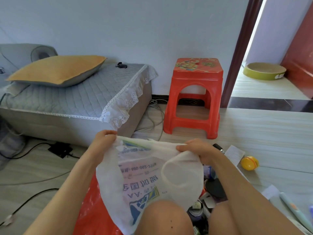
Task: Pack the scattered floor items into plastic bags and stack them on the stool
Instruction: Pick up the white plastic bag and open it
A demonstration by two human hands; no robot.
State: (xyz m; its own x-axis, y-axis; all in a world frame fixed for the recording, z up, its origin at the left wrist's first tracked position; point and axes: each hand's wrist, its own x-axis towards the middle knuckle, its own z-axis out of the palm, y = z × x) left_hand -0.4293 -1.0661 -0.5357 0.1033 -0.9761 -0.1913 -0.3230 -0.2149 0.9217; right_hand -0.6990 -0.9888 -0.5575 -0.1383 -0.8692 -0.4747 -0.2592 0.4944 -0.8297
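Bag (140,175) rim pinched between both hands' fingers (182,148) — stretched (mouth open).

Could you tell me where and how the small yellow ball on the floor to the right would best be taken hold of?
The yellow ball lies free on the floor, apart from the paper slip beside it. Being round with nothing over it, it is probably best taken from above, the grip spanning its widest part. The right hand is nearer, but both it and the left hand currently hold the white bag.
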